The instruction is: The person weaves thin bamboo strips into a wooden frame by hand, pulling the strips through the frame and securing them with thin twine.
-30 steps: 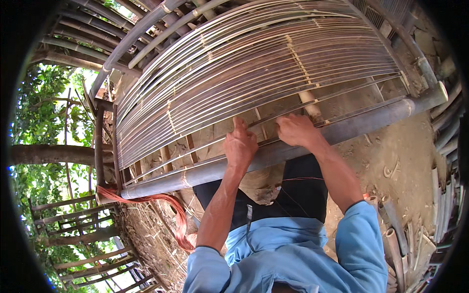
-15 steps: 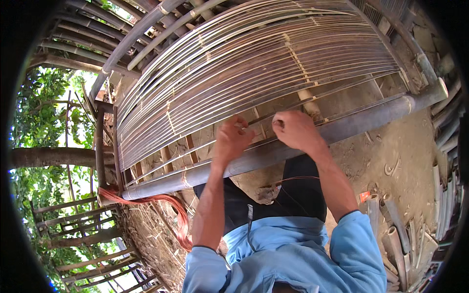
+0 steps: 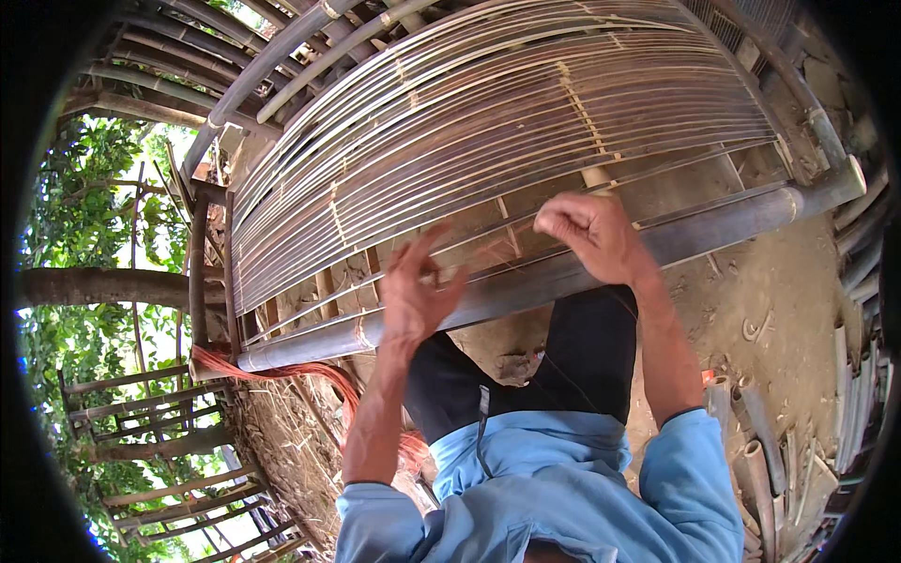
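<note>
My left hand [image 3: 418, 296] is over the near bamboo pole [image 3: 511, 291], its fingers apart and slightly blurred, with nothing visible in them. To its right, my right hand [image 3: 601, 235] is above the same pole, thumb and fingers drawn together; what they pinch, if anything, is too small to make out. A faint reddish blur, perhaps a thin strand, shows between the hands. Beyond them stretches a panel of thin bamboo slats [image 3: 469, 141], tied across with pale bindings. A bundle of reddish-orange strands [image 3: 324, 371] hangs over the pole's left end.
Bamboo poles [image 3: 188, 56] form a rack at the far left, and a slatted fence [image 3: 169, 413] stands below it. Cut bamboo pieces [image 3: 760, 460] lie on the earth floor [image 3: 694, 324] at the right. My knees are under the near pole.
My hands have moved apart: the left went down and to the left with its fingers spreading, the right shifted slightly right. The view has shifted a little.
</note>
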`<move>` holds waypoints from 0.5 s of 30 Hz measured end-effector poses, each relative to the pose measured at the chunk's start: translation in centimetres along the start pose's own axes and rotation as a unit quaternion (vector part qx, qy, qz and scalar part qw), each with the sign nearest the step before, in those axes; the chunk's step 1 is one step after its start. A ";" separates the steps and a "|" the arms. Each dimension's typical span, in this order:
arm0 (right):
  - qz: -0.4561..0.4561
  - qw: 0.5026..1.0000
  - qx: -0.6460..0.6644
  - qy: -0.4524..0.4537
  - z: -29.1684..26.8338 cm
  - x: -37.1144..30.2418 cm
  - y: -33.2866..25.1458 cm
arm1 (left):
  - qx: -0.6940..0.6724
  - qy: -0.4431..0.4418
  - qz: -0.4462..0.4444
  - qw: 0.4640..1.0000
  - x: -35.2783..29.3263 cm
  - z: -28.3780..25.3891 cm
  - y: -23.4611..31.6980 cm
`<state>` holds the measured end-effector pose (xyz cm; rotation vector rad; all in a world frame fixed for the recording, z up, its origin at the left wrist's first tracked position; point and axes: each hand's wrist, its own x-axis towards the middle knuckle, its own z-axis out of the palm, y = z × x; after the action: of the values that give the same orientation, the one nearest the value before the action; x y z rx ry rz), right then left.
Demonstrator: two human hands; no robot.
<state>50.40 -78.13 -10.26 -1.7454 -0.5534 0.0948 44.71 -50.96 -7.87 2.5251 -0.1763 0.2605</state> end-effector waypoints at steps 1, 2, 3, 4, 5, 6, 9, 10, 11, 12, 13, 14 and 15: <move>0.027 0.998 -0.036 0.031 -0.1 0.3 0.2 | 0.063 0.024 0.031 0.997 -0.8 -1.6 -1.8; 0.028 0.999 -0.035 0.029 -0.4 0.4 0.5 | 0.122 0.063 0.054 0.989 -1.7 -3.3 -3.1; 0.042 0.996 -0.058 0.060 -0.8 0.7 0.9 | 0.149 0.099 0.064 0.982 -3.1 -5.3 -5.4; 0.057 0.991 -0.079 0.091 -1.2 0.9 1.4 | 0.195 0.098 0.031 0.975 -4.4 -8.1 -5.8; 0.058 0.991 -0.082 0.092 -1.8 1.0 2.1 | 0.239 0.114 0.016 0.964 -6.0 -9.9 -8.3; 0.052 0.985 -0.082 0.143 -2.1 1.2 2.7 | 0.275 0.113 -0.059 0.953 -8.3 -12.6 -10.3; 0.010 0.985 -0.078 0.154 -1.9 1.6 4.6 | 0.299 0.152 -0.180 0.925 -16.3 -20.3 -13.9; -0.026 0.990 -0.073 0.116 -1.2 1.9 5.2 | 0.336 0.149 -0.158 0.916 -19.5 -22.8 -14.8; -0.064 0.974 -0.174 0.127 -0.1 2.3 4.5 | 0.417 0.124 -0.224 0.872 -21.6 -24.5 -14.4; -0.067 0.975 -0.171 0.125 -0.2 2.4 4.6 | 0.477 0.073 -0.208 0.850 -25.2 -28.0 -16.2; -0.006 0.983 -0.127 0.132 -0.6 2.5 5.3 | 0.457 0.153 -0.159 0.862 -28.2 -29.8 -17.6; 0.055 0.985 -0.084 0.140 -0.8 2.6 5.7 | 0.428 0.187 -0.230 0.854 -31.0 -31.4 -18.4; 0.054 0.984 -0.088 0.142 -1.2 2.6 5.2 | 0.466 0.106 -0.420 0.771 -33.7 -33.6 -18.7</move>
<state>54.80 -78.91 -14.25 -1.9191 -0.2637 -0.1301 10.43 -14.18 1.54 3.1258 1.4963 0.2956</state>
